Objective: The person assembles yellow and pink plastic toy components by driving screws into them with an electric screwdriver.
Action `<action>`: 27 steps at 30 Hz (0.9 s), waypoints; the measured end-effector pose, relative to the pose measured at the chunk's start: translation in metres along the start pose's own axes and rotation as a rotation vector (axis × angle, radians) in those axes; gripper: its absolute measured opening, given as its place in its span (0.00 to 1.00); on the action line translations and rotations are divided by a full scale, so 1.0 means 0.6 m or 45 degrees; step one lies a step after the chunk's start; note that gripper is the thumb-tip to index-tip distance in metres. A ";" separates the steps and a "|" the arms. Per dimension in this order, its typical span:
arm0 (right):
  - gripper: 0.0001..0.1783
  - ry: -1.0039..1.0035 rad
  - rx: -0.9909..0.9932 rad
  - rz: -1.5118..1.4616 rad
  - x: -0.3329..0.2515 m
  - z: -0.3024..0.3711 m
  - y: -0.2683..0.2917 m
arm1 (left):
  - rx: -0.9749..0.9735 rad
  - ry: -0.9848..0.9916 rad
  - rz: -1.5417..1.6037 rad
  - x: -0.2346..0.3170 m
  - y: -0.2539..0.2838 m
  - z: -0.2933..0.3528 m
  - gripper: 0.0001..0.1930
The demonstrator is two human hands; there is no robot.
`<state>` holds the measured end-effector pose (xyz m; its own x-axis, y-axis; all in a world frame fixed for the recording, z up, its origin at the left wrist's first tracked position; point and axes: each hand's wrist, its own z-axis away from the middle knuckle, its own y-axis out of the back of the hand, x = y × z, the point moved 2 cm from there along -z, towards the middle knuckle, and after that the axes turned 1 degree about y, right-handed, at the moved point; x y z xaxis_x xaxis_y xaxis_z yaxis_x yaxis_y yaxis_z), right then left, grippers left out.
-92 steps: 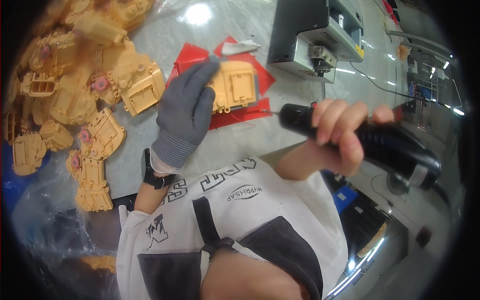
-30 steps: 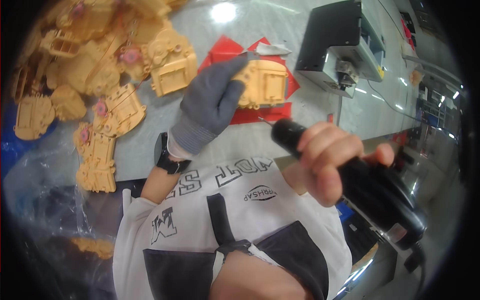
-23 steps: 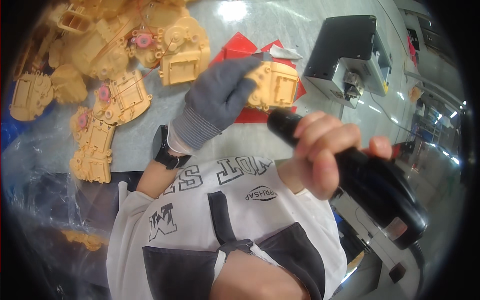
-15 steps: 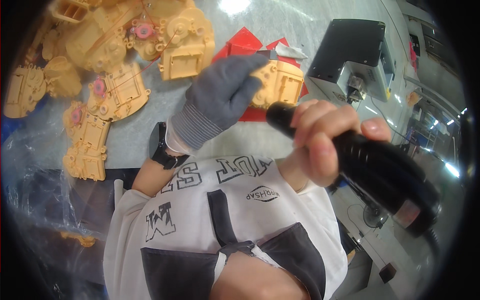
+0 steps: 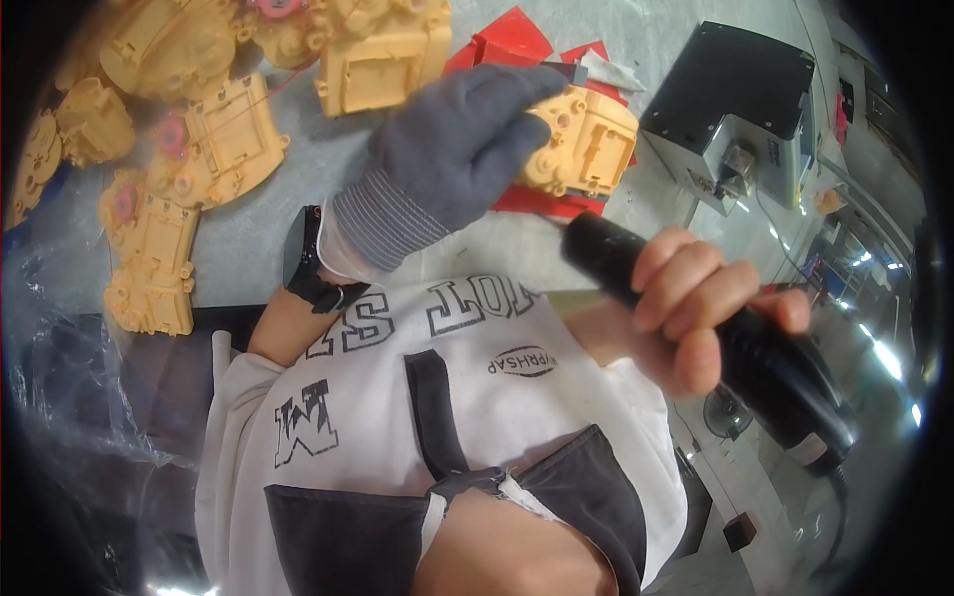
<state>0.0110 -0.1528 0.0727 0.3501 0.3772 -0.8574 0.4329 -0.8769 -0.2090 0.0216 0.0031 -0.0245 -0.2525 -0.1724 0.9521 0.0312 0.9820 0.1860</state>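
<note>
In a grey knit glove, my left hand (image 5: 452, 149) is closed on the left side of a yellow plastic housing (image 5: 594, 149). The housing lies on a red fixture (image 5: 512, 40); a recessed panel and small bosses show on its face. My bare right hand (image 5: 701, 298) wraps round a black corded electric screwdriver (image 5: 790, 382). Its nose points up and left, just below the housing and apart from it, with a thin bit showing at the end. The glove hides the left part of the housing.
Several yellow housings (image 5: 234, 149) with pink round parts and red wires fill the far left of the grey table (image 5: 298, 179). A black-topped box device (image 5: 735, 74) stands at the right. Clear plastic film (image 5: 70, 368) lies at the left edge.
The screwdriver has drawn back from the housing, so its bit now shows. My left hand keeps its hold on the housing. The whole view has shifted a little.
</note>
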 end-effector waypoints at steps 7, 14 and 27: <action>0.31 -0.145 -0.030 -0.078 0.058 0.086 -0.023 | 0.004 0.040 0.008 0.002 -0.003 0.003 0.15; 0.30 0.019 0.015 -0.107 0.032 0.077 -0.030 | 0.071 -0.017 -0.056 0.004 -0.006 0.009 0.14; 0.28 -0.158 -0.057 0.073 0.050 0.099 -0.047 | 0.095 -0.094 -0.111 0.004 -0.008 0.007 0.13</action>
<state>-0.0401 -0.1345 0.0253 0.2715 0.2847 -0.9194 0.4530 -0.8806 -0.1390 0.0166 -0.0015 -0.0241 -0.3220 -0.2540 0.9121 -0.0657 0.9670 0.2461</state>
